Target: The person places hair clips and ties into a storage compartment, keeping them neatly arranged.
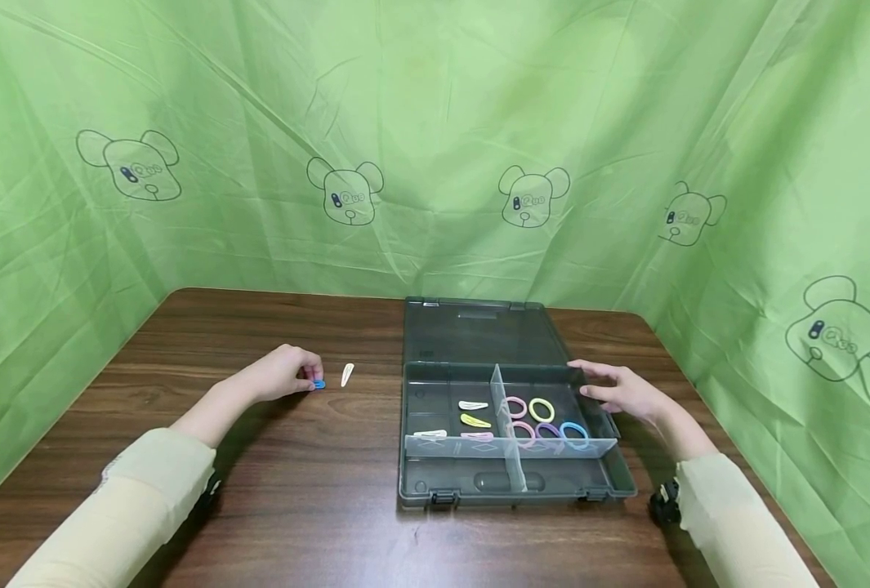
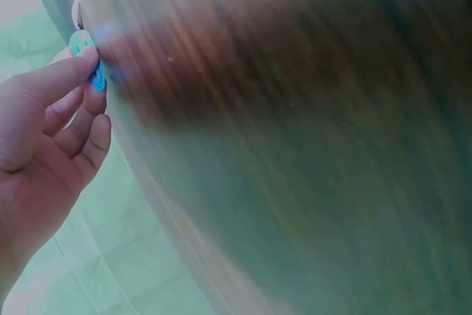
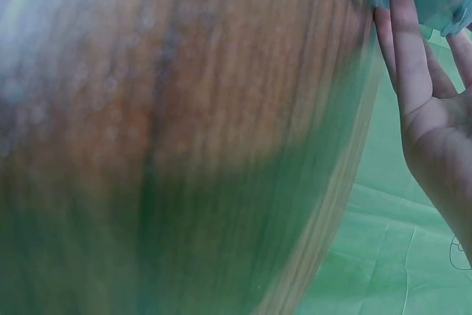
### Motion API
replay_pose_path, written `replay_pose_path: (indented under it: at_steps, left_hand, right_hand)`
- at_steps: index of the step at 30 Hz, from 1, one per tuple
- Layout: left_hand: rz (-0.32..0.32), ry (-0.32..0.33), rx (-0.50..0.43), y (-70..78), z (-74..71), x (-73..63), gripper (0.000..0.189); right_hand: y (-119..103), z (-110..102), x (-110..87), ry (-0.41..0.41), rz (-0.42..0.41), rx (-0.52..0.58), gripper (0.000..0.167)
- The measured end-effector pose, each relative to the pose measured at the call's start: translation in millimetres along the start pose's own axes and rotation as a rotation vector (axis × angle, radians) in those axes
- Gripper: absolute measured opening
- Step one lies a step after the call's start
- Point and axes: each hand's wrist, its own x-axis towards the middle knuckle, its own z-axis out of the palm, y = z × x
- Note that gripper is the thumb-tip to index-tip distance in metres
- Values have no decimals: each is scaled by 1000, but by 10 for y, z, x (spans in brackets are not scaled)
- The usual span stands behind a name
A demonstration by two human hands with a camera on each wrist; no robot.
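Between thumb and fingertips, my left hand (image 1: 285,375) pinches a blue hair clip (image 2: 98,75), low over the table left of the box. A whitish hair clip (image 1: 347,375) lies just to the right of that hand. My right hand (image 1: 626,392) rests at the right edge of a dark see-through organizer box (image 1: 449,492), its fingers extended along the rim. Inside the box's left compartment are a yellow hair clip (image 1: 475,420), a pink one (image 1: 477,436) and two whitish ones. The compartment to its right holds several hair ties, among them a yellow one (image 1: 541,410) and a blue one (image 1: 574,434).
The box's lid (image 1: 486,333) lies folded back toward the rear of the wooden table (image 1: 317,506). Clear dividers (image 1: 442,446) split the box into compartments. A green curtain (image 1: 435,106) with bear drawings surrounds the table's back and sides.
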Motion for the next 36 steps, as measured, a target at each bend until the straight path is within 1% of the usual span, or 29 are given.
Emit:
replay_pose_path:
  at_steps: [5,10,16,20,25,29,33,36]
  left_hand:
    - [-8,6,13,58,-20,-3,15]
    - [-13,16,-11,161,-68,-3,15]
    - [-24,18,-28,279,-128,2,13]
    - [-17,30,-28,347,-158,11,13]
    - [-2,61,-24,458,-207,29,13]
    - [15,97,-5,557,-244,46,11]
    - [43,146,11,685,-278,77,11]
    - [45,178,8,798,-304,104,11]
  right_hand:
    - [-13,5,-3,1,5,-5,54]
    - [-10,8,4,10,7,-23,52]
    - [0,6,4,4,10,5,52]
    - [3,9,7,4,12,8,52]
    - [-2,11,3,4,9,8,53]
    - [-13,13,-3,5,7,3,53]
    - [-17,16,-9,12,7,-5,53]
    - [-13,13,-15,15,6,-15,52]
